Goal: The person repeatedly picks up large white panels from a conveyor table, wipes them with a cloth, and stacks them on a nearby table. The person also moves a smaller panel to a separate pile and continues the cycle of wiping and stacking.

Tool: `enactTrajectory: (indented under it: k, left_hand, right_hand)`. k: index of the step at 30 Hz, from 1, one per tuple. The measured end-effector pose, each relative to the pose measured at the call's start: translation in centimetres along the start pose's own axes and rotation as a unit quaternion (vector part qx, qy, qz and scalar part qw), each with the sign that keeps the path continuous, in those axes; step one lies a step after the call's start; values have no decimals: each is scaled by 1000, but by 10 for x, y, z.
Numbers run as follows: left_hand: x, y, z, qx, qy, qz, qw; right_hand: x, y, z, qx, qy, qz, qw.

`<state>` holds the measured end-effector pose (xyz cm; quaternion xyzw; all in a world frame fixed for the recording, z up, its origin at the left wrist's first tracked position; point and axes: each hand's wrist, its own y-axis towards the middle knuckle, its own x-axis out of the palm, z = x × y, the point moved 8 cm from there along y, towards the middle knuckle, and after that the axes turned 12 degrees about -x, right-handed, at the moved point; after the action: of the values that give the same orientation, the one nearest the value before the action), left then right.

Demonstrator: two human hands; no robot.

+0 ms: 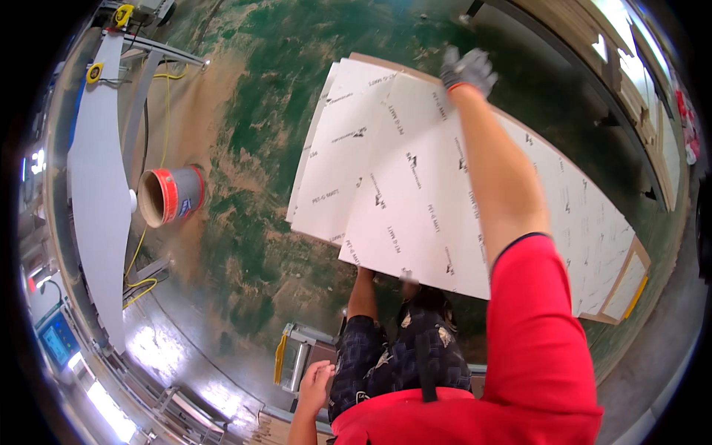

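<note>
Large white printed boards (408,185) with brown edges lie in an overlapping, slightly fanned stack before me. My right hand (469,70), in a grey work glove with an orange cuff, reaches across them to the far edge. Its fingers look stretched apart; motion blurs them, and whether they touch the edge is unclear. Close to my body on the left, my bare left hand (317,382) hangs beside my shorts with loosely bent fingers and nothing visible in it. My legs are partly hidden under the near edge of the boards.
A grey and red bucket (172,196) lies tipped on the green, dusty floor. Left stands a long pale machine table (100,193) with yellow tape measures (94,73); a yellow cord runs beneath. A dark-framed rack of boards (630,81) stands far right. Metal equipment (300,356) sits near my left hand.
</note>
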<state>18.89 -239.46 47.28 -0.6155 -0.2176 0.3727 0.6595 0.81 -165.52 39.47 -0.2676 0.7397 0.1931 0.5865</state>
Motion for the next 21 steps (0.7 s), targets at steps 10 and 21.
enactTrajectory:
  k: [10,21]
  left_hand:
    - [-7,1,-7,9,39,7,999]
    - [11,-50,1,95,188,56,976]
  right_hand:
    - [69,-370,-92,-459,-126,-15,879]
    - [1,-361,-56,-250,79,-31,964]
